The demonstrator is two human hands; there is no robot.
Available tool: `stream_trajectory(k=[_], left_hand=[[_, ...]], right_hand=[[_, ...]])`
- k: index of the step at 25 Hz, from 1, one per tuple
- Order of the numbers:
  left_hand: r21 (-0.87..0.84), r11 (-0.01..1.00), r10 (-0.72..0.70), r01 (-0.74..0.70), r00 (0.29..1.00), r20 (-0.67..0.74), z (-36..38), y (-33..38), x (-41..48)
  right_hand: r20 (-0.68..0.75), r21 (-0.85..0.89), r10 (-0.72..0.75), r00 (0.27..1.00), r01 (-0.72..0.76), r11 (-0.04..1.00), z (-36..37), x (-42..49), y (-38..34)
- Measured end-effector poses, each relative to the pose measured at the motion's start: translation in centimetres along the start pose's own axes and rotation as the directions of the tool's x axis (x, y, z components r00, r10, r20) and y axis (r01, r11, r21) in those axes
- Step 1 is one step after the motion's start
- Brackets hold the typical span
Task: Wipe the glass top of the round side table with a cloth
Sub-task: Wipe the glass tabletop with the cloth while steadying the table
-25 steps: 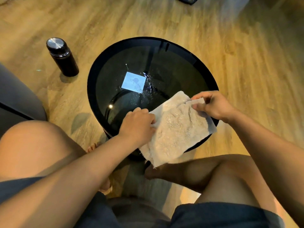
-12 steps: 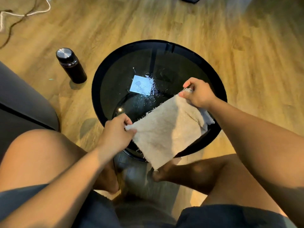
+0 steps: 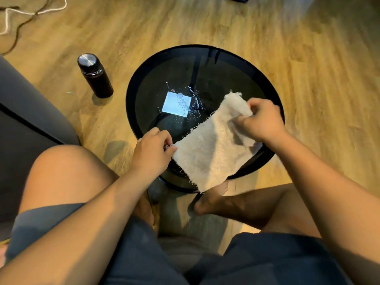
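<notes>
A round side table (image 3: 156, 79) with a dark glass top and black rim stands on the wood floor in front of my knees. Water droplets and a bright square reflection (image 3: 176, 104) lie near the glass centre. A frayed beige cloth (image 3: 207, 151) is stretched over the table's near right part. My left hand (image 3: 153, 150) pinches its near left corner. My right hand (image 3: 262, 120) grips its far right edge, bunching the fabric upward. Whether the cloth touches the glass is not clear.
A black flask with a steel lid (image 3: 95, 76) stands on the floor left of the table. A grey sofa (image 3: 24, 124) fills the left edge. Cables (image 3: 30, 11) lie at the top left. My bare feet (image 3: 207, 199) rest under the table's near rim.
The cloth has been spread wider between my hands. My right hand has regripped and bunched the far edge. My left hand stays at the near left corner.
</notes>
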State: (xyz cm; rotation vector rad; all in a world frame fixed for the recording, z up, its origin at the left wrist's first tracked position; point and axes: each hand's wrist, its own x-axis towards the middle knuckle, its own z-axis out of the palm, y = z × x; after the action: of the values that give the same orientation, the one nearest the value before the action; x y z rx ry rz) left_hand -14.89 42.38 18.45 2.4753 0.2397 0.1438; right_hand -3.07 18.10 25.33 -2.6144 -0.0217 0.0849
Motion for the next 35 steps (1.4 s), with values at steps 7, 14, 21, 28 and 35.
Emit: stream_trajectory(k=[7,14,21,28,35], left_hand=[[-0.077,0.995,-0.062,0.057,0.996,-0.064,-0.8,0.2,-0.8],[0.134,0.958,0.234,-0.254,0.961,0.151,-0.3,0.8,-1.2],[0.022,0.998,0.061,-0.061,0.998,0.019,-0.1,0.0,0.3],[0.116,0.989,0.109,-0.089,0.977,-0.182,-0.9,-1.2,4.2],[0.336,0.918,0.169,-0.21,0.975,0.148,2.2,-2.7,6.0]], right_hand=[[0.424,-0.345,-0.28,0.861,0.44,0.829,9.6,-14.2,-5.2],[0.274,-0.118,0.082,0.958,-0.051,0.992,5.8,-6.3,-0.4],[-0.005,-0.312,-0.14,0.99,0.132,0.941,0.8,-2.3,2.0],[0.145,-0.262,-0.547,0.825,0.565,0.783,3.5,-5.8,2.9],[-0.028,-0.455,-0.427,0.904,0.369,0.81,7.0,-3.3,4.4]])
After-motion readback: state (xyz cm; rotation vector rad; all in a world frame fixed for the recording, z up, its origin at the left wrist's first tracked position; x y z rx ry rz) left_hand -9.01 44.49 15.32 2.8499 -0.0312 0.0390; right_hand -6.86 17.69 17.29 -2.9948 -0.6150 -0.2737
